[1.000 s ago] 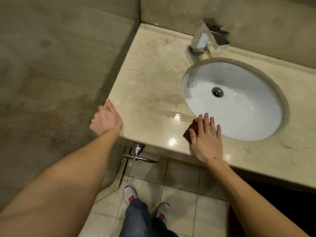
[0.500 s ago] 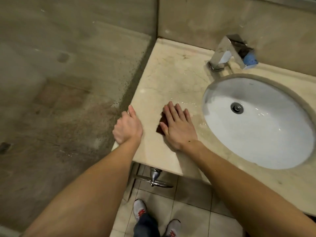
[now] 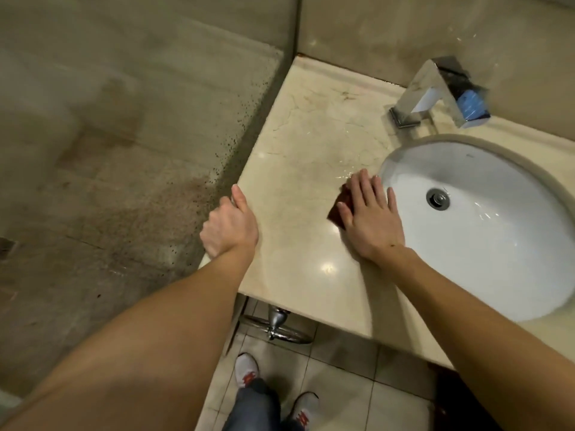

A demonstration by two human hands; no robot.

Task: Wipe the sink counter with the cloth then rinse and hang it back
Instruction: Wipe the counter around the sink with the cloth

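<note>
The left hand [image 3: 228, 231] holds the near left edge of the beige marble sink counter [image 3: 298, 150], thumb lying on top and fingers folded over the side. Further right, the right hand [image 3: 371, 219] lies flat with fingers straight and together, pressing a small dark red cloth [image 3: 340, 206] onto the counter just left of the white oval basin [image 3: 497, 244]. Only the cloth's left part shows past the fingers. It looks thin, soft and light, likely damp, so it should slide easily on the glossy wet stone and bunch if pushed by one corner. A flat palm suits wiping. For rinsing, gathering it from the exposed left edge seems best.
</note>
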